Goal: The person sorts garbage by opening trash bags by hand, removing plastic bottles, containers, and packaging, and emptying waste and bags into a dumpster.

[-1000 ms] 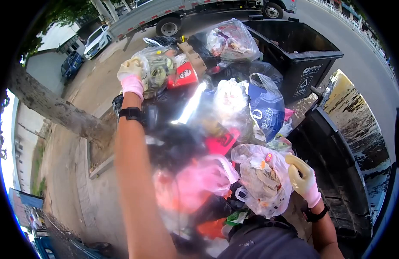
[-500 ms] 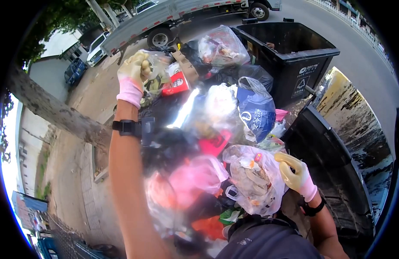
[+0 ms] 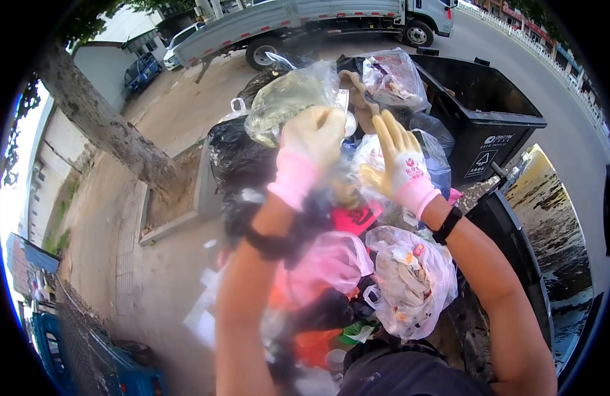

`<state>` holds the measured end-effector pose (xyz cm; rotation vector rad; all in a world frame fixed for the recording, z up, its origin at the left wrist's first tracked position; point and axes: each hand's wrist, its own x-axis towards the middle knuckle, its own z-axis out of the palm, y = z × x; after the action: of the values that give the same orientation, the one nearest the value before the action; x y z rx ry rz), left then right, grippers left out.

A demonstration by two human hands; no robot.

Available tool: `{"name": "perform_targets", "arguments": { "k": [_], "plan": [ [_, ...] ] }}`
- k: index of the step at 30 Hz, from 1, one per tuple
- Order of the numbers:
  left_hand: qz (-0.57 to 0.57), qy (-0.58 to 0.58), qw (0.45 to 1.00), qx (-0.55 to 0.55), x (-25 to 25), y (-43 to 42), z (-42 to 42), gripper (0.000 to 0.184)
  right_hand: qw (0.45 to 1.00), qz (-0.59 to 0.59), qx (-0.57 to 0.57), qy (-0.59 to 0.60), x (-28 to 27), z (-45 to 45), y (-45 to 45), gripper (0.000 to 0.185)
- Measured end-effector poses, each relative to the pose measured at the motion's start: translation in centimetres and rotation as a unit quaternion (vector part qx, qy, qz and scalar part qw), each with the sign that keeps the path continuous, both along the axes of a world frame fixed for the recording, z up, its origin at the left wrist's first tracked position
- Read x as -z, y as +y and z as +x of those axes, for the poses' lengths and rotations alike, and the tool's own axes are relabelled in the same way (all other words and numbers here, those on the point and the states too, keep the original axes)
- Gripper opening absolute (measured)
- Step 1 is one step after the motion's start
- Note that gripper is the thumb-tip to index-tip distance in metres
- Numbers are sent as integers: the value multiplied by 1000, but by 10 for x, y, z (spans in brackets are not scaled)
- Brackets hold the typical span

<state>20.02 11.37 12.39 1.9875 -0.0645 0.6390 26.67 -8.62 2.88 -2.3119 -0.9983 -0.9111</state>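
Both my hands wear pale gloves with pink cuffs. My left hand (image 3: 311, 142) is closed at the top of the heap, its fingers bent together beside a clear, yellowish plastic bag (image 3: 288, 99); what they grip is hidden. A white printed piece (image 3: 342, 102) and brown paper (image 3: 359, 99) show just past its fingertips. To the right, my right hand (image 3: 398, 162) is open over the heap, fingers stretched and thumb apart. Below it lie a pink bag piece (image 3: 356, 218) and a clear bag of food waste (image 3: 410, 280).
Black garbage bags (image 3: 239, 152) pile up at left. A black wheeled bin (image 3: 490, 132) stands open at upper right, with another black bin (image 3: 509, 231) below it. A truck (image 3: 305, 20) is parked behind; a tree trunk (image 3: 107, 125) rises at left.
My left hand has come right and down from the heap's far left. My right hand has moved up from beside the food-waste bag, and its curled fingers have opened. The view has shifted slightly.
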Motion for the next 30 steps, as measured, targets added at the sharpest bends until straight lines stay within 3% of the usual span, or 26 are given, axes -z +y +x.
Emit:
{"name": "perform_targets", "arguments": {
  "k": [2, 4, 5, 7, 9, 10, 11, 13, 16, 17, 18, 21, 22, 24, 25, 26, 27, 28, 30],
  "plan": [
    [1, 2, 997, 74, -8, 20, 2, 27, 998, -16, 5, -55, -23, 36, 42, 103],
    [63, 3, 991, 121, -29, 37, -4, 25, 995, 4, -4, -97, -39, 65, 81, 95],
    [10, 48, 993, 107, -53, 33, -17, 26, 994, 25, -53, -94, -50, 79, 94, 85],
    [0, 67, 989, 129, -70, 45, -18, 25, 998, -44, -32, -22, -71, 97, 114, 62],
    [110, -29, 988, 101, -72, 63, -13, 25, 979, -27, -16, 201, -86, 116, 129, 41],
    [141, -65, 985, 80, -74, 70, -13, 28, 984, 30, -14, 174, -88, 119, 133, 34],
    [160, -157, 974, -2, -57, 82, -2, 30, 987, -32, 1, 159, -101, 130, 133, 31],
    [-6, -125, 986, -112, -21, 93, -4, 34, 972, 64, 51, 219, -105, 154, 146, 27],
    [-7, 38, 989, -140, 37, 128, -9, 44, 957, 109, 56, 261, -116, 177, 155, 24],
    [-16, 98, 983, -156, 49, 129, -17, 48, 969, 81, 32, 231, -119, 186, 157, 23],
    [-24, 84, 979, -186, 70, 129, -21, 52, 978, 52, 9, 200, -122, 195, 157, 22],
    [-95, 96, 974, -181, 102, 127, -32, 67, 983, -164, 69, -50, -142, 198, 158, 20],
    [-89, 104, 974, -179, 108, 127, -32, 69, 995, -81, 28, 57, -149, 197, 158, 21],
    [-81, 128, 973, -176, 111, 123, -34, 73, 927, -296, 148, -177, -143, 248, 151, 37],
    [-77, 145, 971, -175, 109, 117, -35, 73, 990, -67, -75, 97, -142, 273, 151, 25],
    [-72, 162, 969, -173, 107, 111, -36, 74, 874, 175, -284, 354, -143, 292, 150, 18],
    [-55, 152, 971, -177, 115, 108, -30, 77, 599, 387, -440, 546, -146, 299, 146, 20],
    [-46, 150, 973, -168, 115, 100, -29, 76, 799, 368, -165, 445, -184, 198, 130, 19],
    [-89, 149, 977, -126, 118, 77, -23, 73, 755, 378, -315, 434, -194, 229, 97, 18]
  ]
}}
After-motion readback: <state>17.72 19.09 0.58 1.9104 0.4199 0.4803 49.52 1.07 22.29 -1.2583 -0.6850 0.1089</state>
